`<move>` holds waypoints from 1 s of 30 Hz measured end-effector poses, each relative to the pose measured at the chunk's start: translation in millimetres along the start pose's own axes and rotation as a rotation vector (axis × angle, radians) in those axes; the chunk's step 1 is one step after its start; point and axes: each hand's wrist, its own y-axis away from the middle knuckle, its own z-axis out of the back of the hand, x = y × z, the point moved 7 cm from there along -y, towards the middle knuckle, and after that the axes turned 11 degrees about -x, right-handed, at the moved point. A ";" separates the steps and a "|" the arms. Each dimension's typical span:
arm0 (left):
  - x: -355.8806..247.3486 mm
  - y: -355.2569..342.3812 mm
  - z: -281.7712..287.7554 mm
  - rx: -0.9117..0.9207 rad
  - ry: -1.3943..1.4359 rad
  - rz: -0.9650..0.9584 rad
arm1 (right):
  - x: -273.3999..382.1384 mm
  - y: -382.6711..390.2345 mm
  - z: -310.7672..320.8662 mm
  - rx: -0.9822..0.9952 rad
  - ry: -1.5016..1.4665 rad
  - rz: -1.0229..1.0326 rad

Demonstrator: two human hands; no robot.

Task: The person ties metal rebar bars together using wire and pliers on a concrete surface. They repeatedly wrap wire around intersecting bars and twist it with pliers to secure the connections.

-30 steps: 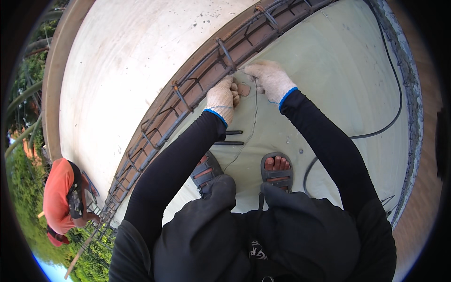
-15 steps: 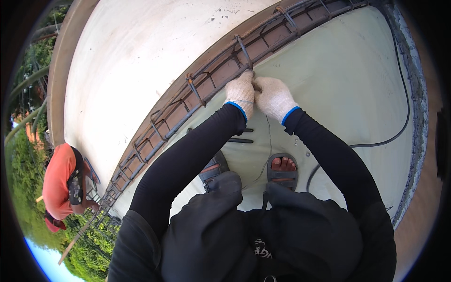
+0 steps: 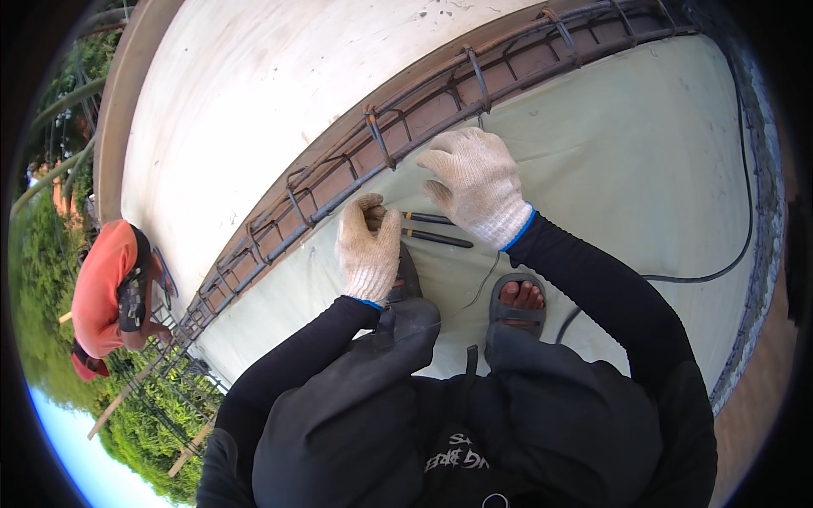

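Note:
My left hand [image 3: 370,241], in a white knitted glove with a blue cuff, is closed around the head end of a pair of pliers [image 3: 436,239]. Their two dark handles, yellow near the joint, spread apart and point right; the jaws are mostly hidden by the fingers. My right hand [image 3: 478,182], gloved alike, hovers open above the pale sheet, fingers bent and apart, with nothing visible in it. Just beyond its fingertips runs the long rebar cage [image 3: 385,152], and a short bit of tie wire [image 3: 480,122] hangs from a bar there.
A pale green sheet [image 3: 627,152] covers the surface under my sandalled feet [image 3: 519,305]. A loose thin wire [image 3: 484,281] lies between them. On the right, a black cable [image 3: 703,278] curves along a rough edge. Far left, a person in orange [image 3: 106,288] bends over the cage's end.
My hands were together at the cage's bar and have parted. The left came down and back onto the pliers, which lay under my forearm; the right drew slightly back, its fingers opened.

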 end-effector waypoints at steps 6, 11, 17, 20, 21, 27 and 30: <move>-69.6 -39.8 25.2 -0.164 -0.516 -0.823 | -12.4 -46.6 -46.5 0.396 0.197 0.057; -37.8 -70.1 4.6 0.225 -0.213 -0.460 | -11.9 -68.9 -61.6 0.663 0.154 -0.042; -34.0 -70.3 -3.4 0.211 -0.198 -0.383 | -9.5 -71.0 -65.2 0.641 0.179 -0.025; -30.9 -71.1 -2.8 0.202 -0.208 -0.377 | -5.3 -65.3 -71.8 0.563 0.228 0.128; -32.4 -70.1 -4.7 0.199 -0.215 -0.380 | -7.7 -56.1 -70.5 0.458 0.217 0.190; -38.5 -52.6 -0.7 -0.047 -0.202 -0.670 | -25.1 -47.1 -76.4 0.139 0.242 0.239; -20.3 -18.6 10.9 -0.145 -0.139 -0.851 | -13.6 -35.2 -43.3 -0.111 0.168 0.210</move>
